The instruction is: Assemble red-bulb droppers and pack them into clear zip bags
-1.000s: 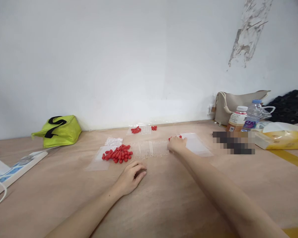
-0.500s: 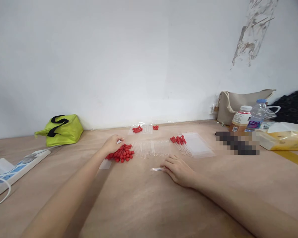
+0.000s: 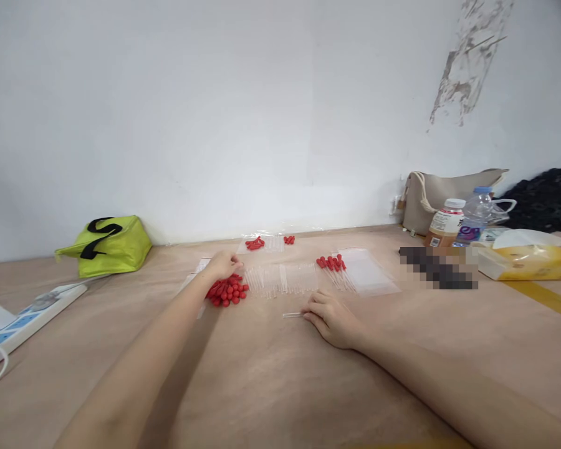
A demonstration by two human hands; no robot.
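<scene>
My left hand (image 3: 223,265) is just above the far side of a pile of red rubber bulbs (image 3: 230,292), its fingers closed together; whatever may be between the fingertips is hidden. A clear plastic bag (image 3: 197,267) lies partly beneath that forearm. Between the fingers of my right hand (image 3: 330,319) is a thin clear dropper tube (image 3: 292,315), its free end pointing left, close to the table. Beyond it lies a row of clear dropper tubes (image 3: 280,279). Several assembled droppers with red bulbs (image 3: 331,264) rest on the left part of a flat clear bag (image 3: 371,272).
Near the wall is another bag with red bulbs (image 3: 255,244) and tubes. A lime-green pouch (image 3: 115,246) and a power strip (image 3: 32,321) are on the left. Bottles (image 3: 445,223), a beige bag (image 3: 437,190) and a tissue pack (image 3: 535,255) stand on the right.
My left hand has shifted right and slightly nearer the middle of the pile's far edge. The right hand keeps its hold on the tube. The whole view has moved slightly.
</scene>
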